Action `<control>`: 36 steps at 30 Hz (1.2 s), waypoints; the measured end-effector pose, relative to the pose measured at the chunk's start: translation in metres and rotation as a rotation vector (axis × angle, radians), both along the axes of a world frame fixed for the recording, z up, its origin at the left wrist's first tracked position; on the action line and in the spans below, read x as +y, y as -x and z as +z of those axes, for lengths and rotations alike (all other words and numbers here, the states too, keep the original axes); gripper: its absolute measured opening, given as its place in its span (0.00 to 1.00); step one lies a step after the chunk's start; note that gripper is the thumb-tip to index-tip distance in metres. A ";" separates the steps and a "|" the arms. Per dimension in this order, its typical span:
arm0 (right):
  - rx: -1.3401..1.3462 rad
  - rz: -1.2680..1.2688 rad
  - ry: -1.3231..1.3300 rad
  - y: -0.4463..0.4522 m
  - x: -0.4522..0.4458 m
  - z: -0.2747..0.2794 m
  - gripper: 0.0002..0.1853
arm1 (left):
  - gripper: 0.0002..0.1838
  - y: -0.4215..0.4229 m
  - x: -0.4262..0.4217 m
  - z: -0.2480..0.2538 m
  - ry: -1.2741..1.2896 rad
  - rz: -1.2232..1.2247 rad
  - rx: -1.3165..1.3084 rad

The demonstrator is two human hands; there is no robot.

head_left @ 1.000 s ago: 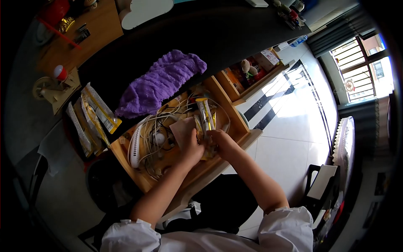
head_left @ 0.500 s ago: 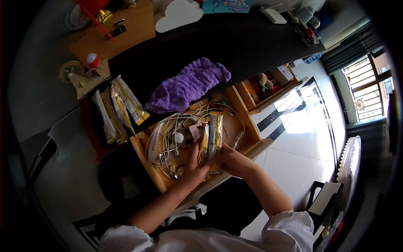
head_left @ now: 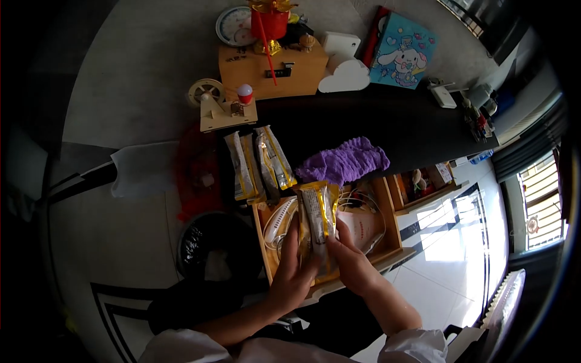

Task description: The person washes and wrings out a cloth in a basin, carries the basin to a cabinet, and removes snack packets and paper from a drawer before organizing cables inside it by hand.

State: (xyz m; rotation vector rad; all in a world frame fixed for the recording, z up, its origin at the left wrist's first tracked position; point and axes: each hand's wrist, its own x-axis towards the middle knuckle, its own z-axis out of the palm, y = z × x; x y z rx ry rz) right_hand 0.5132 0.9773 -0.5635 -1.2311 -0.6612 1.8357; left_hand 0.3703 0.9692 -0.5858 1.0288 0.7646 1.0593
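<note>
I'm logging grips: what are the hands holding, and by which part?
Yellow-and-silver packets, upper ends free: the left hand grips their lower left side, the right hand their lower right.

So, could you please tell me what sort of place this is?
Probably a room in a home: there is a cloth on the dark desktop, an open drawer holding cables, and a cartoon rabbit-like picture behind.
</note>
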 end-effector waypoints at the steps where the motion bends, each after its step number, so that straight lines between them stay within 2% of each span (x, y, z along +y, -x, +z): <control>1: -0.055 0.012 -0.051 0.006 0.009 0.006 0.29 | 0.38 0.005 0.007 0.008 -0.075 0.020 0.010; 6: 0.017 0.022 -0.115 0.037 0.062 0.015 0.27 | 0.41 0.029 0.049 0.010 -0.081 0.103 -0.048; 9: -0.045 0.009 -0.217 0.057 0.087 0.010 0.24 | 0.41 0.045 0.072 0.012 -0.095 0.139 -0.032; 13: -0.047 0.030 -0.218 0.070 0.114 0.001 0.25 | 0.40 0.055 0.095 0.001 -0.069 0.177 -0.014; 18: -0.113 -0.109 -0.361 0.086 0.146 -0.018 0.31 | 0.40 0.060 0.129 -0.028 -0.237 0.263 0.165; 21: -0.264 -0.024 -0.456 0.087 0.166 -0.035 0.30 | 0.39 0.060 0.144 -0.037 -0.340 0.343 0.421; 25: -0.316 0.029 -0.508 0.087 0.176 -0.048 0.29 | 0.38 0.059 0.151 -0.034 -0.396 0.405 0.669; 26: -0.492 0.061 -0.572 0.086 0.181 -0.057 0.29 | 0.38 0.059 0.150 -0.027 -0.365 0.404 0.740; 29: -0.677 0.062 -0.628 0.084 0.181 -0.061 0.29 | 0.40 0.057 0.151 -0.028 -0.425 0.426 0.999; 30: -0.922 0.033 -0.798 0.082 0.182 -0.072 0.30 | 0.41 0.057 0.151 -0.030 -0.470 0.437 1.093; 33: -0.968 0.049 -0.813 0.075 0.182 -0.068 0.30 | 0.43 0.056 0.150 -0.037 -0.466 0.437 1.201; 34: -0.864 0.070 -0.769 0.071 0.184 -0.073 0.30 | 0.43 0.056 0.149 -0.039 -0.436 0.428 1.204; 36: -0.872 0.073 -0.772 0.065 0.184 -0.077 0.29 | 0.44 0.058 0.149 -0.042 -0.379 0.410 1.210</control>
